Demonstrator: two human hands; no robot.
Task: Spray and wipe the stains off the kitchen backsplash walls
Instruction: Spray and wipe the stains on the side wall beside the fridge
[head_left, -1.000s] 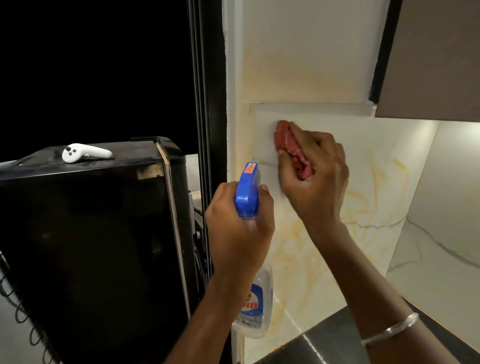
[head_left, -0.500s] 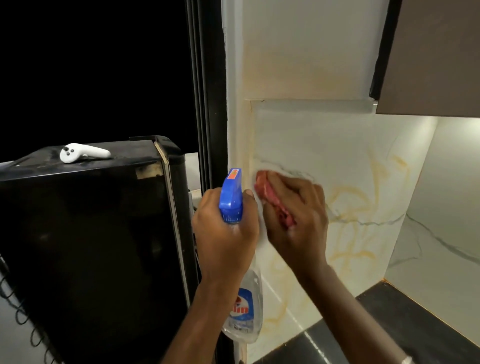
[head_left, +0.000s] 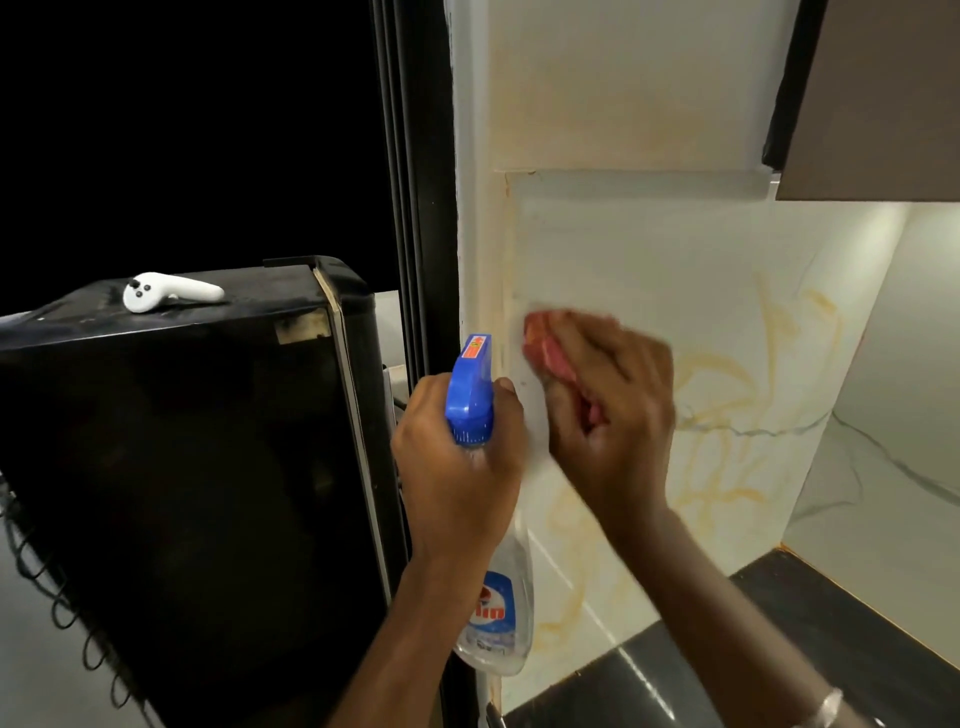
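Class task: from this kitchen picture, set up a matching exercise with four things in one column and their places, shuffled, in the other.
1 spray bottle
2 red cloth
3 white controller
4 yellow stains

A on top of the black appliance
B held in the left hand
C on the backsplash
D gripped in the right hand

Pairs: 1-B, 2-D, 3-A, 4-C

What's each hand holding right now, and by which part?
Left hand grips the spray bottle by its neck. Right hand holds a bunched red cloth in its fingers.
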